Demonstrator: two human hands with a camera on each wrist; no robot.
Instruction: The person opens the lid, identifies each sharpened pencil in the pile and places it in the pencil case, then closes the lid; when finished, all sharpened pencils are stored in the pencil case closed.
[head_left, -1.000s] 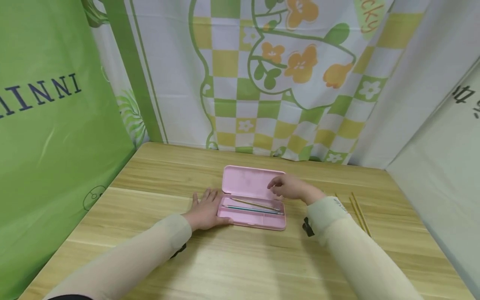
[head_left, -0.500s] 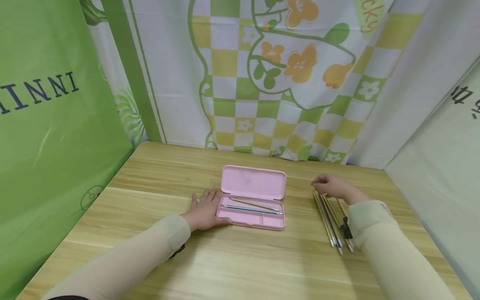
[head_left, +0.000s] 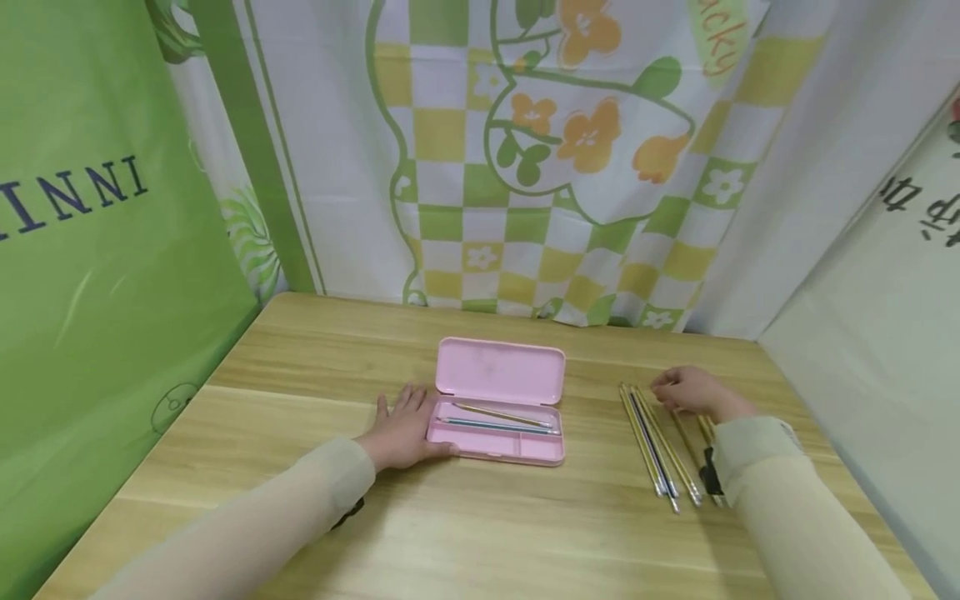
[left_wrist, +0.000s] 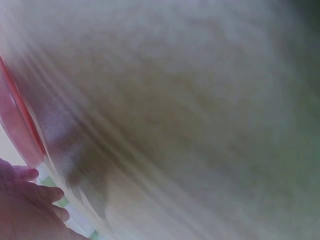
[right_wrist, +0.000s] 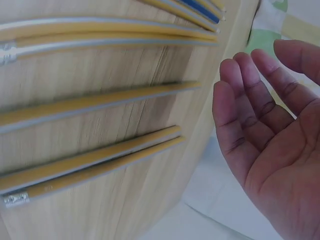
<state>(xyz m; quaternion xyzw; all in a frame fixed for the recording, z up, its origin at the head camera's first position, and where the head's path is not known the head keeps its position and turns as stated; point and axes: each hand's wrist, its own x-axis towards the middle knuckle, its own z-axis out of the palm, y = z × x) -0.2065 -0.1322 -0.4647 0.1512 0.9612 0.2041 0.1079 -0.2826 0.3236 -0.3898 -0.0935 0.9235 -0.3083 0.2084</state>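
A pink pencil case (head_left: 498, 375) lies with its lid back on the table. Inside it are a gold pencil (head_left: 502, 414) and a teal pencil (head_left: 495, 426). My left hand (head_left: 401, 433) rests on the table at the case's left side, fingers spread, thumb along the front left corner. In the left wrist view, its fingertips (left_wrist: 55, 194) show beside the case's pink edge (left_wrist: 20, 120). My right hand (head_left: 697, 392) hovers over the far ends of loose pencils (head_left: 660, 450) at the right. The right wrist view shows its fingers (right_wrist: 245, 95) loosely bent, holding nothing, close to the pencil tips.
The wooden table (head_left: 480, 533) ends at a checked curtain (head_left: 540, 217) behind. A green cloth (head_left: 97, 275) hangs along the left side and a white sheet (head_left: 885, 317) along the right. Most loose pencils are yellow; a blue one (right_wrist: 197, 7) lies among them.
My right hand has moved from above the open case to the loose pencils, then farther right along them. My left hand has stayed beside the case. The view has shifted slightly.
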